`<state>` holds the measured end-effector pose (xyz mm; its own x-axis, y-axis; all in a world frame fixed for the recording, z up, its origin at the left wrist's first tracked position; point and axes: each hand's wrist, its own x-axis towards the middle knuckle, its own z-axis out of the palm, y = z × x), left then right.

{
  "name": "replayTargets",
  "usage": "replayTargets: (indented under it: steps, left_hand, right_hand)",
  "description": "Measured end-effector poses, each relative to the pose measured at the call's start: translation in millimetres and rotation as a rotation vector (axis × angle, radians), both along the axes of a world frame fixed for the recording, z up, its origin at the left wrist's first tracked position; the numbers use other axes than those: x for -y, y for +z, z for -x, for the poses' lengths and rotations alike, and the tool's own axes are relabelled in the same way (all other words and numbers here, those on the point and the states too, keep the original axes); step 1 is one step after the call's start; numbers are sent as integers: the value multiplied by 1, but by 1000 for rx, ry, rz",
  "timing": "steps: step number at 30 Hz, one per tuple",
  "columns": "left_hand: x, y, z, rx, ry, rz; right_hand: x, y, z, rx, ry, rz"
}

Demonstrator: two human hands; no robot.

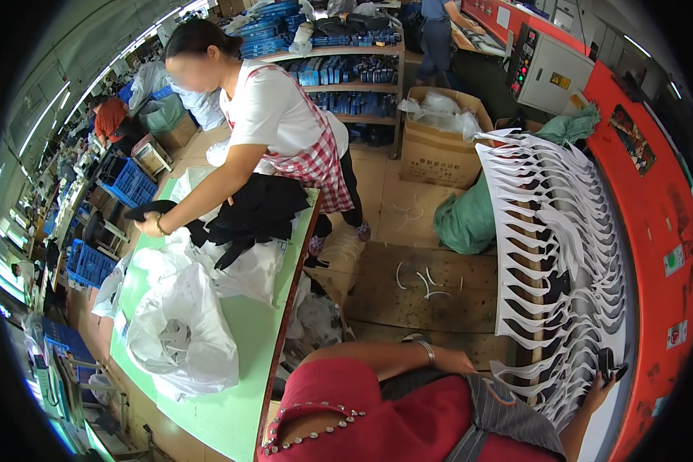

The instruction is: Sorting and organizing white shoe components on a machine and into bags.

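Observation:
My right hand [597,387] reaches in from the lower right and grips a small black piece [610,367] at the near end of a long row of white cut pieces [550,254]. These lie overlapped on a belt beside the red machine [654,208]. My left hand [458,360], with a bracelet on the wrist, stretches across my red top toward the near edge of the white pieces; nothing shows in it. Across the green table [242,369] a co-worker in a white shirt and checked apron [273,115] handles black garments [258,208].
White plastic bags [181,331] lie on the green table. A cardboard box [439,142], a green sack [466,219] and shelves of blue boxes [346,77] stand behind. Loose white strips [423,281] lie on the floor. Blue crates [92,262] are at left.

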<state>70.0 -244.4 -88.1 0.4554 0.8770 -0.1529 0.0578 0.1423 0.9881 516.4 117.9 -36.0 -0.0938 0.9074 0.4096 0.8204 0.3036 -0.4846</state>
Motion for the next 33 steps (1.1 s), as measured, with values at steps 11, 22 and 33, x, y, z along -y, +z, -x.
replayTargets:
  steps: [11, 22, 33]
  left_hand:
    - [95, -133, 34, -42, 372, 129]
    - [224, -200, 20, -186, 927, 577]
    - [211, -211, 31, -656, 762, 462]
  right_hand:
    - [7, 1, 3, -18, -40, -32]
    - [21, 6, 15, -88, -135, 53]
    - [29, 8, 22, -36, -96, -72]
